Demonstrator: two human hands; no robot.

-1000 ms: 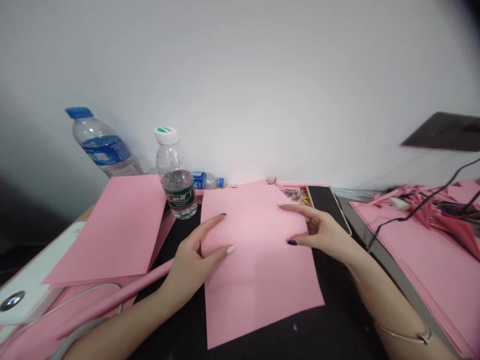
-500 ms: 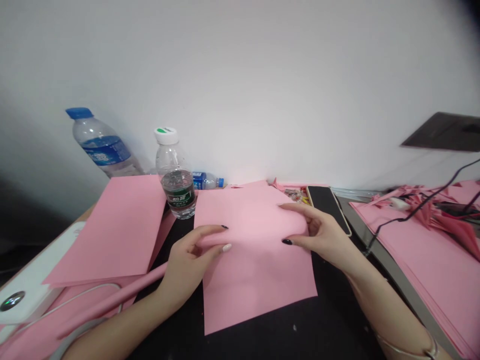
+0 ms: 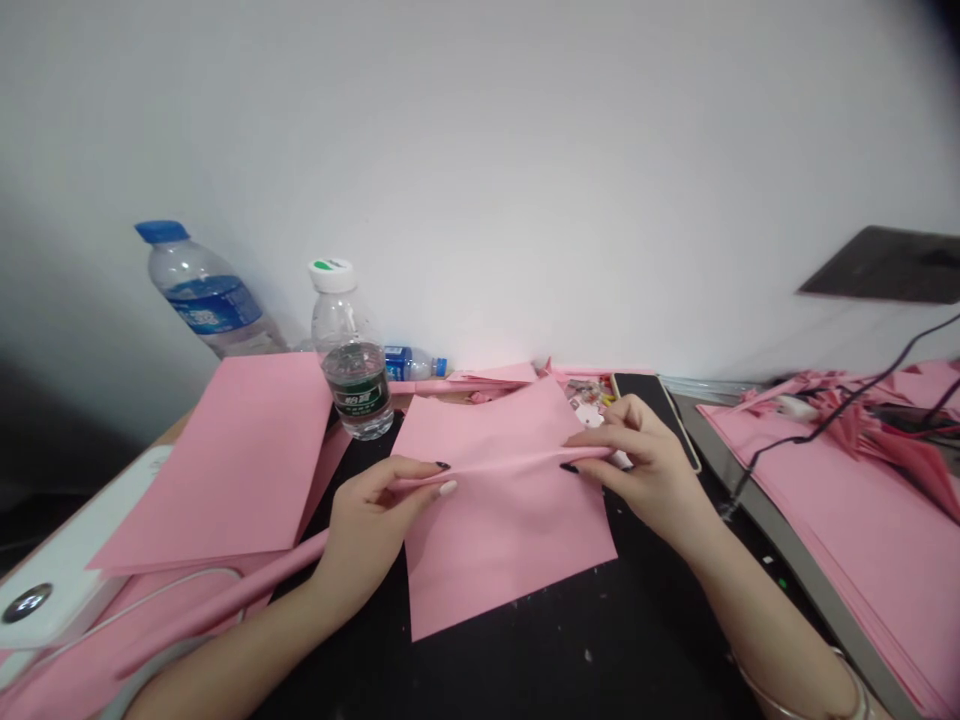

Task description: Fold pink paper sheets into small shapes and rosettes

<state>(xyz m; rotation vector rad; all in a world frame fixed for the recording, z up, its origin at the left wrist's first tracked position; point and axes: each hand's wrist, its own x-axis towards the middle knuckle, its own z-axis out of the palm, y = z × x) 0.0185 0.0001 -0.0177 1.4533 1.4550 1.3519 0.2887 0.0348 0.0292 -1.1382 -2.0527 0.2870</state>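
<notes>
A sheet of pink paper (image 3: pixel 495 540) is held over the black tabletop, with a raised crease running across its middle between my hands. My left hand (image 3: pixel 379 510) pinches the left end of that crease between thumb and fingers. On the other side, my right hand (image 3: pixel 634 455) pinches the right end the same way. The far half of the sheet tilts up behind the crease, and the near half slopes toward me. The paper inside each pinch is partly covered by the fingers.
Left of the sheet stand a water bottle (image 3: pixel 351 350), a leaning blue-capped bottle (image 3: pixel 206 290), stacked pink sheets (image 3: pixel 232 460) and a white device (image 3: pixel 82 560). A phone (image 3: pixel 652 400) lies behind my right hand. More pink paper (image 3: pixel 840 520) and a black cable (image 3: pixel 817 435) are at right.
The soft bulge in the paper has been pinched into a narrower crease. The sheet's near edge has risen slightly, its far edge now dips, and my right hand has closed more tightly.
</notes>
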